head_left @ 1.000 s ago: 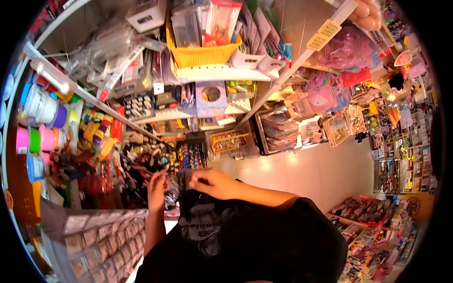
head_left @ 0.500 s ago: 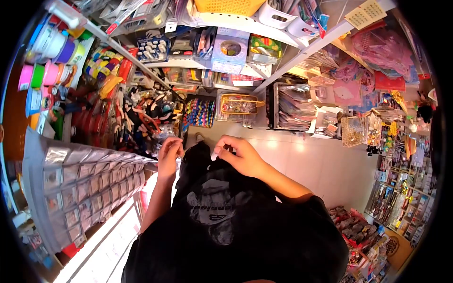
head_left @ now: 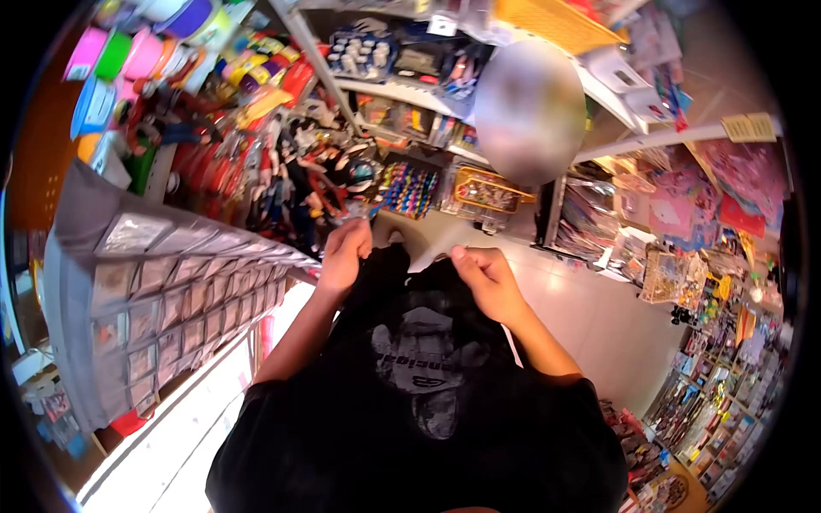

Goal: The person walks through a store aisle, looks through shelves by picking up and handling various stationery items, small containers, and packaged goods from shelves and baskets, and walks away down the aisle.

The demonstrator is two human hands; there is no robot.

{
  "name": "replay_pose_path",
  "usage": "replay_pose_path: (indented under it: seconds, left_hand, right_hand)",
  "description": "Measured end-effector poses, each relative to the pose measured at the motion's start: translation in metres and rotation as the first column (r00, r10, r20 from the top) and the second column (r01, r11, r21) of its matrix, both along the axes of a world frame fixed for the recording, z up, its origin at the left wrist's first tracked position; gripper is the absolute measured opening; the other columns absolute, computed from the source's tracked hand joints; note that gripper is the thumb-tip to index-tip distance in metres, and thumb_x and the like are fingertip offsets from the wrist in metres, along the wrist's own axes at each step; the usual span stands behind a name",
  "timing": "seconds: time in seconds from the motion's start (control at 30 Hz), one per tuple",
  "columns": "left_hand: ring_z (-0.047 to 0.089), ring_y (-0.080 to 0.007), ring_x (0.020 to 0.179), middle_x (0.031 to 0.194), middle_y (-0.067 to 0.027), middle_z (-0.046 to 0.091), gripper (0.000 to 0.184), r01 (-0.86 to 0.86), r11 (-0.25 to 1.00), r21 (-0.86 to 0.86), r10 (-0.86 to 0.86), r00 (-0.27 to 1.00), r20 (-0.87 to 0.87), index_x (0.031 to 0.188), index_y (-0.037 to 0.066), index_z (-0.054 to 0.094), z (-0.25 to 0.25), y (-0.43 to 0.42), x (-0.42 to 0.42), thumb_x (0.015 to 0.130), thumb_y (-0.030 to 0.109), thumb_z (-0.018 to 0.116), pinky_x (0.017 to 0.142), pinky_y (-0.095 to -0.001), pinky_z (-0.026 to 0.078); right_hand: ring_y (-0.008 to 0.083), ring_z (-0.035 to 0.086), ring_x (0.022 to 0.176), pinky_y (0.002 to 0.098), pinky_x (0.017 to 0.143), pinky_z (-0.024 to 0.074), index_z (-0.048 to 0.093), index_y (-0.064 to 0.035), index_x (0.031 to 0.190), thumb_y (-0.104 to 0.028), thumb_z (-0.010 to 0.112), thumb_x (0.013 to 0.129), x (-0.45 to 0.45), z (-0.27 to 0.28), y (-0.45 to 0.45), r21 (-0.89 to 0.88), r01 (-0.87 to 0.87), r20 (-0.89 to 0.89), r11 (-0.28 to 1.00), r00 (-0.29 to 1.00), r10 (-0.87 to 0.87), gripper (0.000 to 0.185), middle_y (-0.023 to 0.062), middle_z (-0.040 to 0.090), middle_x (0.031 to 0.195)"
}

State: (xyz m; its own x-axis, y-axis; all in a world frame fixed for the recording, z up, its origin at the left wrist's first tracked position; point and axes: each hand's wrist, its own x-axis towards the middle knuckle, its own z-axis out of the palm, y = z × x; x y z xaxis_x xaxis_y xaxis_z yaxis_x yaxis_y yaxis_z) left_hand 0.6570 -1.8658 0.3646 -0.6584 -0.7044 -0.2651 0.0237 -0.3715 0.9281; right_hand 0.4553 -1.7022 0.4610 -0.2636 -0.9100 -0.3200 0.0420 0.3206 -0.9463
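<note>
My left hand [head_left: 346, 255] is curled closed in front of my body, close to the corner of the grey pocket organiser. Across from it, my right hand [head_left: 487, 278] is closed too, its thumb laid over the bent fingers. Whatever either hand holds, if anything, is hidden inside the fingers. Between and below the hands is my black T-shirt [head_left: 428, 359] with a grey print. Past the hands, a yellow-rimmed basket [head_left: 486, 190] of small goods and a bundle of multicoloured items [head_left: 409, 190] stand low by the shelf.
A grey pocket organiser [head_left: 128, 209] stands at left. Dense hanging goods [head_left: 291, 171] and plastic tubs [head_left: 111, 53] fill the upper left. Shelving with packets [head_left: 590, 218] runs along the right. Tiled floor [head_left: 590, 316] lies right of me. A blurred oval covers part of the shelves.
The view has turned, so the shelves appear shifted and tilted. My hands are farther apart, and the right hand's fingers have curled in more tightly.
</note>
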Motion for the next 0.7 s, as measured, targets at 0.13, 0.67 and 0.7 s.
replay_pose_path:
  seconds: [0.13, 0.67, 0.7]
  left_hand:
    - [0.024, -0.0018, 0.05, 0.057, 0.01, 0.029, 0.043, 0.091, 0.994, 0.064, -0.093, 0.995, 0.033, 0.067, 0.013, 0.04, -0.003, -0.013, 0.021, 0.105, 0.032, 0.047, 0.046, -0.0247, 0.018]
    - [0.025, -0.0025, 0.05, 0.06, 0.0082, 0.03, 0.031, 0.04, 0.978, 0.206, -0.042, 0.999, 0.003, 0.085, 0.006, 0.05, 0.01, -0.028, 0.027, 0.107, 0.028, 0.044, 0.046, -0.0226, 0.018]
    - [0.032, -0.0025, 0.054, 0.062, 0.0071, 0.036, 0.029, 0.073, 0.977, 0.198, -0.072, 0.997, -0.014, 0.086, 0.006, 0.052, 0.008, -0.033, 0.029, 0.106, 0.025, 0.046, 0.05, -0.0216, 0.024]
  right_hand:
    - [0.0059, 0.034, 0.062, 0.024, 0.056, 0.0318, 0.048, -0.0063, 0.075, -0.034, 0.042, 0.107, 0.022, -0.018, -0.017, -0.045, 0.014, 0.028, 0.999, 1.0, -0.013, 0.043, -0.0041, 0.04, 0.067]
    - [0.0103, 0.047, 0.064, 0.0256, 0.055, 0.0378, 0.049, -0.0087, 0.077, -0.025, 0.051, 0.102, 0.028, 0.002, -0.047, 0.103, 0.205, 0.431, 0.973, 0.873, -0.23, 0.03, 0.001, 0.047, 0.071]
    - [0.0103, 0.047, 0.064, 0.0256, 0.055, 0.0378, 0.049, -0.0087, 0.077, -0.025, 0.051, 0.102, 0.027, 0.007, -0.048, 0.081, 0.197, 0.435, 0.977, 0.875, -0.212, 0.03, 0.001, 0.047, 0.071]
